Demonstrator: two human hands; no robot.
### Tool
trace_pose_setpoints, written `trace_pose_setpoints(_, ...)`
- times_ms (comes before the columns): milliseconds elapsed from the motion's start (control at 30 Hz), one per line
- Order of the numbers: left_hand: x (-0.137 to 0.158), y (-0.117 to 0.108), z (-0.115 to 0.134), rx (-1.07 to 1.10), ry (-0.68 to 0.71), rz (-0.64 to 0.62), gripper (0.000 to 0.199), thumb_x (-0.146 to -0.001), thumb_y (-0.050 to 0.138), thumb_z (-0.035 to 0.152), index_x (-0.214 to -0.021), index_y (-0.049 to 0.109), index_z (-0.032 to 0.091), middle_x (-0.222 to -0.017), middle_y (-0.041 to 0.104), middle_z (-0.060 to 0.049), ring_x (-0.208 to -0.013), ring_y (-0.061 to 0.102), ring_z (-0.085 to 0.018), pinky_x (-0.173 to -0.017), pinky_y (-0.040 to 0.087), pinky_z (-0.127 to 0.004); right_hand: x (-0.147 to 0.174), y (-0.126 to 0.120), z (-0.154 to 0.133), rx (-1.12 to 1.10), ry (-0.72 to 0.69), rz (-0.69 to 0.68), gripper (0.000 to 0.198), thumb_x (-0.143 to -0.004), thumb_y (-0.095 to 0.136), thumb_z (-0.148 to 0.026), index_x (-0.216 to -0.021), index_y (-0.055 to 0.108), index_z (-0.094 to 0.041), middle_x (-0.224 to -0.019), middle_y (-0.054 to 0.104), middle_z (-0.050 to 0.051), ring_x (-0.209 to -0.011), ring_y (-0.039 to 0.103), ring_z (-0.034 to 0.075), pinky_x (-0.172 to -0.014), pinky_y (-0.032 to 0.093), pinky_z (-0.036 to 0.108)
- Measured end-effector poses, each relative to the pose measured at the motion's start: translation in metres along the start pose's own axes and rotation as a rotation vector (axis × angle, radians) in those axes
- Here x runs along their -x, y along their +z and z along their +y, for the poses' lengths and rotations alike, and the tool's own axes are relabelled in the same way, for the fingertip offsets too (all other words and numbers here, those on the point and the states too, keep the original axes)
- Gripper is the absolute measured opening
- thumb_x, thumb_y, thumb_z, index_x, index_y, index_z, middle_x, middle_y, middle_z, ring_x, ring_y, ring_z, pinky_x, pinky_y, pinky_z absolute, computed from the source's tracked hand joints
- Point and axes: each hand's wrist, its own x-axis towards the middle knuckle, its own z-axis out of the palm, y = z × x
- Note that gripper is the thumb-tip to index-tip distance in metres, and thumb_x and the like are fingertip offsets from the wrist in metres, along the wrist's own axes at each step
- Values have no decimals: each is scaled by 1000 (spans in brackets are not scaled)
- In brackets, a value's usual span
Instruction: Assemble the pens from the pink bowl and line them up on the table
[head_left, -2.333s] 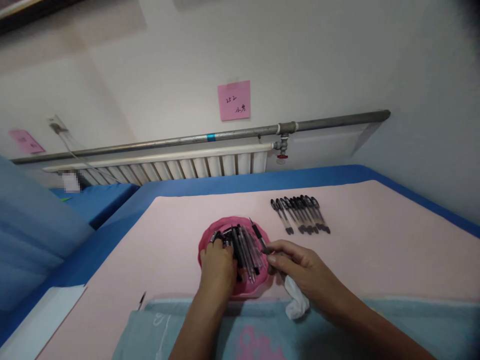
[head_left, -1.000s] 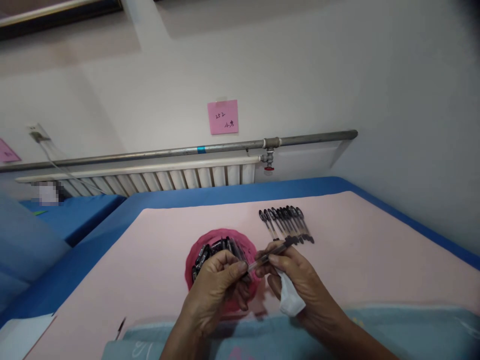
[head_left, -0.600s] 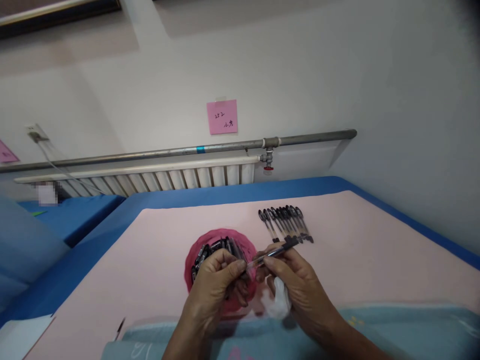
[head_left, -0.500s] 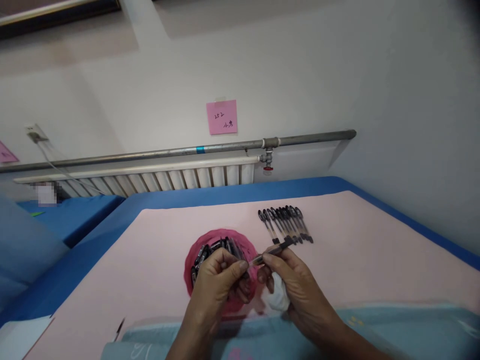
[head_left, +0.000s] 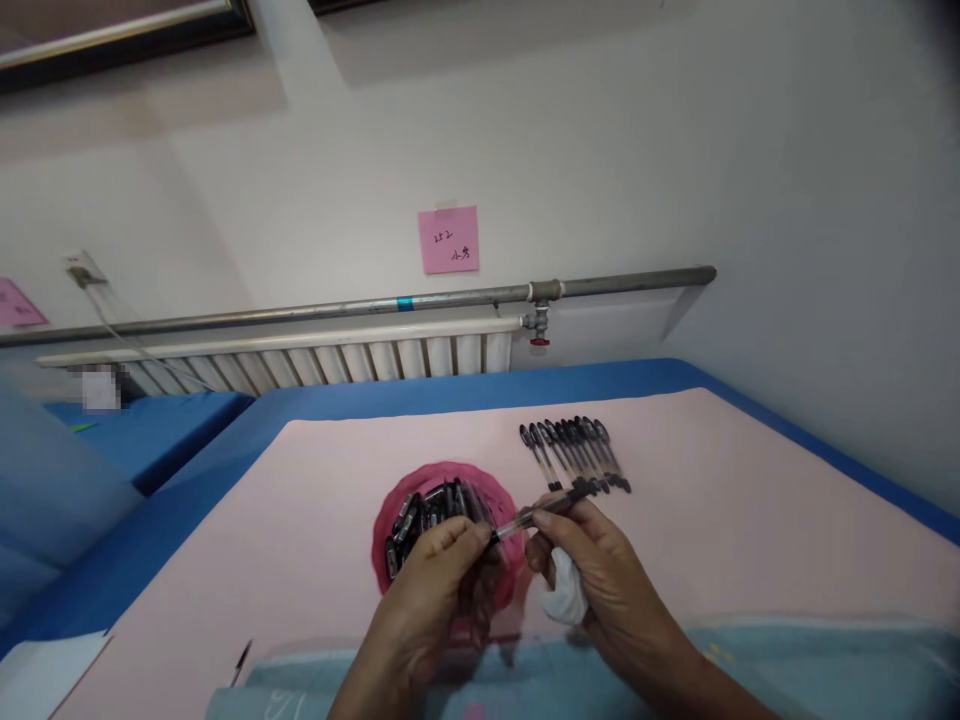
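Note:
Between my two hands a pen with a clear barrel slants up to the right, its black end beyond my right fingers. My left hand pinches the lower left end. Higher up the barrel, my right hand grips it between thumb and finger, and also keeps a crumpled white tissue in its curled fingers. Behind my left hand is a pink basket, partly hidden, holding several black-and-clear pens. A row of capped black pens lies side by side beyond my right hand.
Pink paper covers the blue table. A single pen-like piece lies at the lower left, near a white sheet. Teal cloth runs along the near edge. A radiator and pipe line the wall.
My left hand has shifted slightly down and left along the pen, and more of its clear barrel shows between my hands. The whole view has tilted slightly.

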Motion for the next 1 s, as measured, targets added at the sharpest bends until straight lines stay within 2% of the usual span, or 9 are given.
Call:
trace_pose_setpoints(100, 1, -1, 1, 18, 49, -17, 26, -69, 69, 33, -75, 52, 15, -55, 56, 2, -41, 47, -7, -38, 38, -16, -2, -1, 2, -20, 13, -2, 20, -62, 73, -30, -70, 58, -19, -47, 56, -6, -40, 48, 8, -38, 34, 16)
trace_pose_setpoints(200, 0, -2, 2, 48, 42, -11, 30, -72, 66, 40, -86, 55, 15, -62, 58, 1, -46, 52, -9, -38, 40, -18, -3, -2, 3, -15, -4, 5, 20, -63, 73, -30, -70, 58, -18, -46, 56, -6, -40, 48, 8, -38, 35, 16)
trace_pose_setpoints(300, -1, -2, 0, 31, -61, -15, 40, -77, 53, 52, -74, 56, 12, -53, 55, 0, -37, 47, -8, -31, 34, -18, -2, -3, 3, 7, 0, 3, 21, -64, 72, -31, -72, 57, -19, -46, 56, -6, -39, 48, 8, -38, 34, 17)
trace_pose_setpoints(367, -2, -1, -1, 21, -88, -29, 38, -76, 55, 50, -69, 54, 13, -49, 53, 0, -34, 43, -7, -30, 32, -18, -1, -3, 3, 16, 1, -21, 21, -65, 71, -31, -73, 57, -19, -49, 57, -5, -39, 47, 8, -37, 33, 18)
trace_pose_setpoints(567, -2, -1, 0, 17, 27, 15, 29, -66, 71, 34, -71, 50, 15, -54, 56, 2, -41, 48, -7, -38, 37, -17, -4, -6, 5, 29, -15, -54, 18, -69, 69, -31, -73, 56, -19, -49, 55, -7, -39, 46, 7, -38, 32, 17)
trace_pose_setpoints(700, -2, -2, -1, 32, -70, -27, 37, -74, 58, 50, -75, 55, 14, -54, 55, 0, -39, 48, -8, -34, 36, -18, -5, -8, 8, 67, -36, -81, 16, -72, 67, -31, -74, 56, -20, -51, 56, -7, -39, 46, 6, -39, 32, 17)
trace_pose_setpoints(767, -2, -3, -3, 10, -106, -73, 39, -76, 56, 51, -73, 56, 13, -50, 53, 1, -34, 43, -7, -31, 31, -17, -5, -8, 9, 76, -39, -107, 15, -73, 66, -30, -74, 55, -19, -52, 56, -7, -38, 45, 6, -40, 32, 18)
trace_pose_setpoints(867, -5, -6, -7, -23, -51, -80, 29, -72, 64, 41, -70, 52, 15, -51, 54, 1, -33, 40, -5, -31, 28, -15, -5, -9, 10, 69, -49, -129, 14, -75, 64, -30, -74, 54, -20, -51, 55, -7, -38, 46, 7, -41, 32, 18)
trace_pose_setpoints(1000, -8, -7, -7, -15, 9, -42, 28, -68, 70, 35, -70, 50, 15, -56, 59, 0, -38, 46, -6, -36, 34, -16, -7, -9, 10, 88, -48, -98, 15, -74, 64, -30, -75, 54, -19, -50, 54, -7, -37, 44, 6, -41, 32, 18)
